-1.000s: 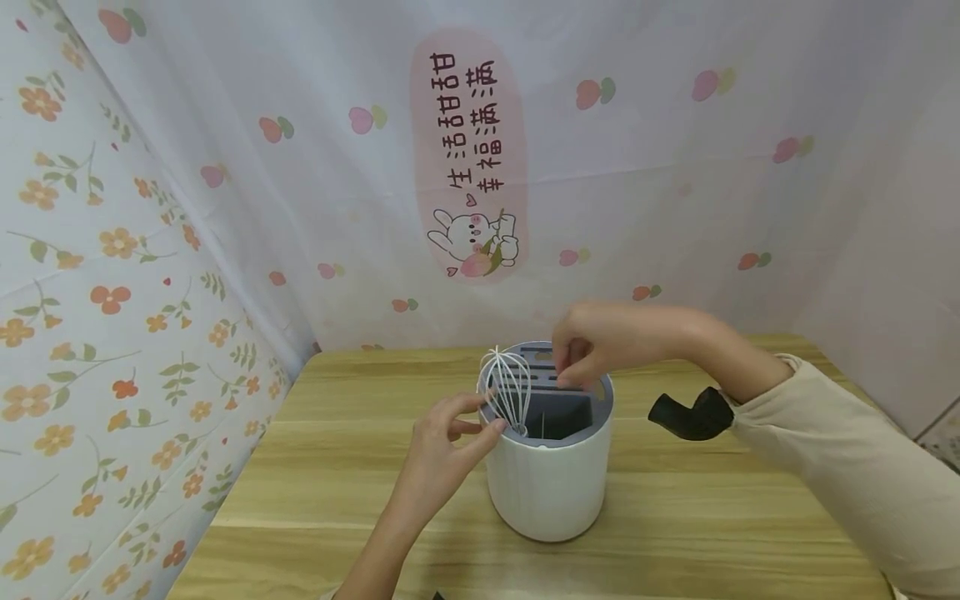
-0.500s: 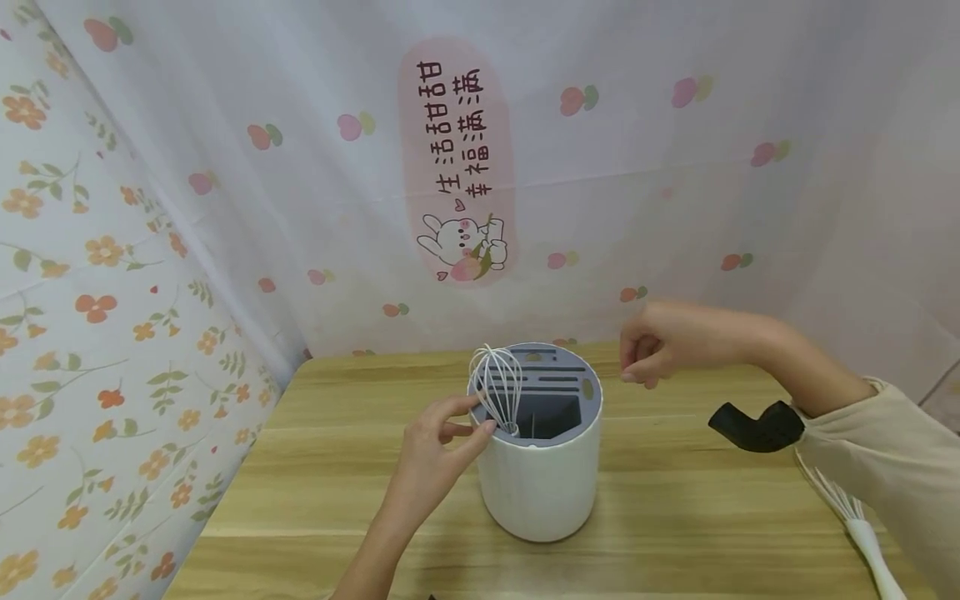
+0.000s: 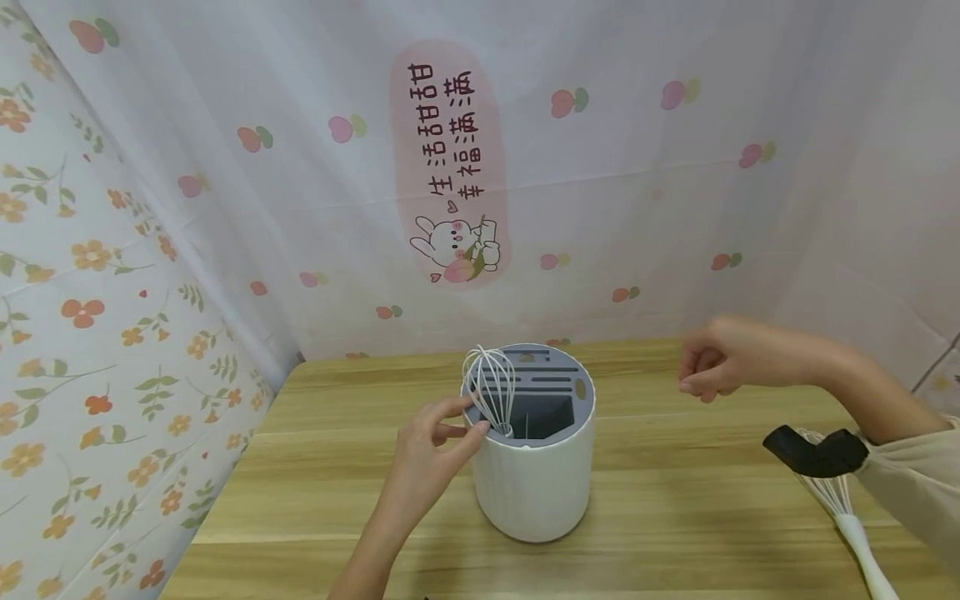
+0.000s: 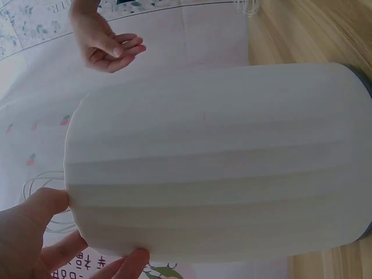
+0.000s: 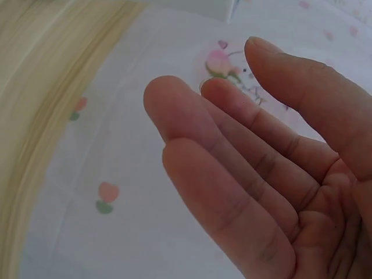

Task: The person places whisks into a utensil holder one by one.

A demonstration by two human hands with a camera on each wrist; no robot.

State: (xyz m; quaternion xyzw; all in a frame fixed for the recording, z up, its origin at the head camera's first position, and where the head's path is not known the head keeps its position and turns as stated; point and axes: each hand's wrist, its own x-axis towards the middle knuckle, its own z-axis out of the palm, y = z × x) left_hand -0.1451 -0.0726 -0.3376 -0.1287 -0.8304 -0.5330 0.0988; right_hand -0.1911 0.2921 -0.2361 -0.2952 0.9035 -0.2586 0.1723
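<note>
A white utensil holder (image 3: 534, 492) with a grey slotted top stands upright on the wooden table. My left hand (image 3: 431, 454) grips its left rim, thumb and fingertips against the wall; the left wrist view shows the thumb (image 4: 49, 203) at the rim. Inside the holder's front compartment stands a whisk (image 3: 491, 392), wire head up, close to my left fingers; its handle is hidden. Off to the right, my right hand (image 3: 738, 358) hovers over the table, holding nothing. In the right wrist view its fingers (image 5: 226, 203) are loosely bent and apart from the thumb.
A second whisk (image 3: 855, 525) with a white handle lies on the table at the right, partly behind the black wrist device (image 3: 816, 452). Patterned cloth (image 3: 600, 183) hangs behind the table (image 3: 322, 467) and along its left side.
My right hand has drawn away from the holder's slotted top toward the right. The second whisk has come into view. My left hand stays at the rim.
</note>
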